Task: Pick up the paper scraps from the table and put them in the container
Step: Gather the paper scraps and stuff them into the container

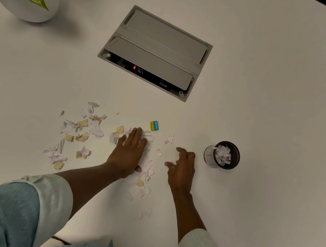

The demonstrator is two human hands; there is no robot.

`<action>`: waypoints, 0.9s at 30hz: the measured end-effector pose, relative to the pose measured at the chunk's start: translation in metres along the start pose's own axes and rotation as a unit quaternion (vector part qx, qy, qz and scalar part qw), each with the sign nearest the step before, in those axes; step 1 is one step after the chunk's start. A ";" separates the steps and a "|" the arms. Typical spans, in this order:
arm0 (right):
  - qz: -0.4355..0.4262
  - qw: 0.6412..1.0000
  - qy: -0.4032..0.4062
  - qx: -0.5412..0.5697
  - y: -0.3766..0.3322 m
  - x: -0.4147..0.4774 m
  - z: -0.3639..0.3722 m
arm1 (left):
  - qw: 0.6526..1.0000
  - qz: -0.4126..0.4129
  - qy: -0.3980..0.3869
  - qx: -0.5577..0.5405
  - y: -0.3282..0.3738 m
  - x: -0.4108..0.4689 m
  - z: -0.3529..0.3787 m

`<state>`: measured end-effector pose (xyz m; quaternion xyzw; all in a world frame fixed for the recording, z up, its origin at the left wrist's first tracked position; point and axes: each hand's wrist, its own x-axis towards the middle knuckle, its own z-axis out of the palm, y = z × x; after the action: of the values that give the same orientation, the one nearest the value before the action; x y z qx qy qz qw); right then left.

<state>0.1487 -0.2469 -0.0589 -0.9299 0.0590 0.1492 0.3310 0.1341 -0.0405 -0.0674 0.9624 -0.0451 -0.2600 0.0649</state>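
Presently, the left hand (131, 150) lies flat, fingers spread, pressed on paper scraps (82, 131) strewn across the white table (272, 88), its grip released. The right hand (183, 166) hovers with fingers loosely curled and parted, grasping nothing, just left of the black container (222, 154), which already holds scraps. A yellow-and-blue eraser (154, 125) lies beyond the hands.

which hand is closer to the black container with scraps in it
Right. The right hand hovers just left of the container, with bare table between them. The left hand lies flat on the scraps, farther left.
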 end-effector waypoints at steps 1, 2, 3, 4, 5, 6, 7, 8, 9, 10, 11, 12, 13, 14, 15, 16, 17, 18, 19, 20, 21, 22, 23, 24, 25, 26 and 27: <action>-0.005 1.000 0.002 0.001 -0.003 0.007 -0.002 | 1.000 0.000 -0.001 0.001 0.000 0.000 0.000; -0.013 1.000 0.000 0.001 -0.005 0.013 -0.004 | 1.000 -0.001 -0.001 0.002 0.000 0.000 0.000; -0.017 1.000 -0.005 0.008 -0.008 0.021 -0.007 | 1.000 -0.001 -0.001 0.003 0.000 0.001 0.000; -0.015 0.999 -0.014 0.026 -0.011 0.028 -0.009 | 1.000 -0.001 -0.001 0.003 0.000 0.001 0.000; -0.024 0.999 -0.022 0.028 -0.013 0.033 -0.011 | 1.000 0.000 0.000 0.002 -0.001 0.000 0.000; -0.030 0.999 -0.029 0.036 -0.016 0.038 -0.013 | 1.000 0.001 0.000 0.001 -0.001 0.000 0.000; -0.044 0.998 -0.040 0.022 -0.018 0.042 -0.013 | 1.000 0.002 0.000 0.001 -0.001 0.000 0.000; -0.046 0.997 -0.055 0.011 -0.018 0.046 -0.012 | 1.000 0.004 0.000 0.002 -0.001 0.000 0.000; -0.057 0.996 -0.066 -0.019 -0.016 0.049 -0.011 | 1.000 0.005 0.000 0.003 -0.001 0.000 0.000; -0.084 0.992 -0.066 -0.071 -0.016 0.050 -0.009 | 1.000 0.004 0.000 0.005 -0.001 0.000 0.000; -0.109 0.985 -0.066 -0.112 -0.016 0.050 -0.009 | 1.000 0.003 0.000 0.005 -0.001 0.000 0.000; -0.121 0.981 -0.072 -0.135 -0.016 0.051 -0.007 | 1.000 0.001 0.001 0.005 -0.001 -0.001 0.000; -0.128 0.977 -0.086 -0.150 -0.016 0.051 -0.006 | 1.000 0.001 0.002 0.002 -0.001 -0.001 0.000; -0.135 0.973 -0.098 -0.159 -0.017 0.050 -0.005 | 1.000 0.001 0.002 0.000 0.000 0.000 0.000; -0.145 0.969 -0.102 -0.171 -0.020 0.049 -0.004 | 1.000 0.001 0.002 0.000 0.000 -0.001 0.000; -0.155 0.965 -0.094 -0.192 -0.021 0.048 -0.003 | 1.000 0.001 0.001 0.000 0.000 0.000 0.000; -0.159 0.960 -0.082 -0.214 -0.021 0.047 -0.002 | 1.000 0.001 -0.001 0.001 0.000 -0.001 0.000; -0.168 0.958 -0.064 -0.223 -0.021 0.044 -0.003 | 1.000 0.000 -0.002 0.000 0.000 0.000 0.000; -0.178 0.954 -0.050 -0.235 -0.022 0.041 -0.003 | 1.000 0.000 -0.003 0.000 0.001 0.000 0.000; -0.186 0.951 -0.038 -0.245 -0.021 0.038 -0.003 | 1.000 0.000 -0.003 0.000 0.001 0.000 -0.001; -0.178 0.953 -0.028 -0.242 -0.020 0.036 -0.003 | 1.000 0.001 -0.003 0.000 0.001 0.000 -0.001; -0.167 0.958 -0.019 -0.233 -0.020 0.034 -0.003 | 1.000 0.002 -0.004 -0.001 0.001 -0.001 -0.001; -0.155 0.962 -0.014 -0.222 -0.019 0.032 -0.003 | 1.000 0.002 -0.003 -0.002 0.001 -0.001 -0.002; -0.144 0.966 -0.013 -0.215 -0.017 0.030 -0.003 | 1.000 0.002 -0.001 -0.001 0.001 -0.001 -0.003; -0.133 0.970 -0.015 -0.204 -0.015 0.028 -0.004 | 1.000 0.002 0.000 0.001 0.001 -0.002 -0.003; -0.119 0.975 -0.014 -0.186 -0.013 0.026 -0.005 | 1.000 0.003 0.000 0.001 0.001 -0.002 -0.003; -0.101 0.981 -0.010 -0.164 -0.011 0.022 -0.006 | 1.000 0.003 0.000 0.000 0.001 -0.002 -0.003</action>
<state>0.1737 -0.2424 -0.0551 -0.9711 -0.0641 0.1316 0.1883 0.1337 -0.0409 -0.0633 0.9622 -0.0480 -0.2600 0.0661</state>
